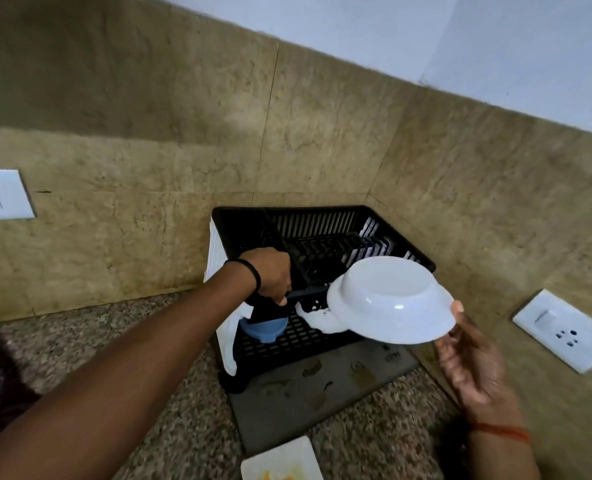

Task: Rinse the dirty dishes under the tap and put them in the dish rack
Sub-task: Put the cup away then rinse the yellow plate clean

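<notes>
White bowl [391,306] held upturned by right hand [467,355] over dish rack [322,220]

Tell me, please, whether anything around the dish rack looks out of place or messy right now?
Yes. A white plate at the bottom edge of the counter carries orange food residue, so it is unrinsed. The grey drip tray before the black dish rack shows brownish stains. The right hand holds the white bowl upside down and tilted.
</notes>
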Action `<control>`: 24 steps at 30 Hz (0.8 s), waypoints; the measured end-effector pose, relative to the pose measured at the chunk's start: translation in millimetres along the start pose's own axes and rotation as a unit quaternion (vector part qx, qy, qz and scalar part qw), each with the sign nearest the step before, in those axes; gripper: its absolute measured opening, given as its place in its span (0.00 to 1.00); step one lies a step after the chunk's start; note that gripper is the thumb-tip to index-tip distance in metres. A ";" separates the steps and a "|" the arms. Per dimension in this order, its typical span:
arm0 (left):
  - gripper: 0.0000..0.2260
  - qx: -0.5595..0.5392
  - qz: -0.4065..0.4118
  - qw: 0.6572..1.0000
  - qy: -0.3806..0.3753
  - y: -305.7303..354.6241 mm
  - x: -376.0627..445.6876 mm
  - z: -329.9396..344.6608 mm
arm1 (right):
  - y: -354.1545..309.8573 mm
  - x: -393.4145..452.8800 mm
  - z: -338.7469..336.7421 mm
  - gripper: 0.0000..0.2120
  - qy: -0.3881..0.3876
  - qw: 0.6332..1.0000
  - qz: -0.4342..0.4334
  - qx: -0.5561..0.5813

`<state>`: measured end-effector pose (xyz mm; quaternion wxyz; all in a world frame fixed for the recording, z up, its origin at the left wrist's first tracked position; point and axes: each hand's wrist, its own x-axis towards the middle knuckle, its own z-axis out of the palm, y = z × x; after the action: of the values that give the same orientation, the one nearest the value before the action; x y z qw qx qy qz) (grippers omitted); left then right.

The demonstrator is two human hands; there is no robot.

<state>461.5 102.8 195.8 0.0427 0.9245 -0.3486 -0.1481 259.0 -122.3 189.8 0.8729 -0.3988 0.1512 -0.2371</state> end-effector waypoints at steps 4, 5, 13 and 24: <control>0.20 -0.007 -0.005 1.000 -0.020 2.4 6.9 -2.6 | -3.3 31.4 24.9 0.16 0.024 0.999 0.004 0.029; 0.20 -0.008 -0.006 1.000 -0.023 3.4 7.7 -2.9 | 1.0 43.7 32.5 0.07 0.025 0.999 0.011 0.020; 0.16 -0.013 -0.003 1.000 -0.010 4.1 7.0 1.6 | 45.7 151.8 58.9 0.04 0.043 0.997 0.065 -0.026; 0.18 0.003 -0.002 1.000 -0.019 2.8 17.9 4.9 | 56.4 252.5 69.7 0.19 0.138 0.978 0.061 -0.143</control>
<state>471.0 89.1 187.2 0.0331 0.9222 -0.3481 -0.1651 519.7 -181.6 171.9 0.7900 -0.4732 0.3271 -0.2121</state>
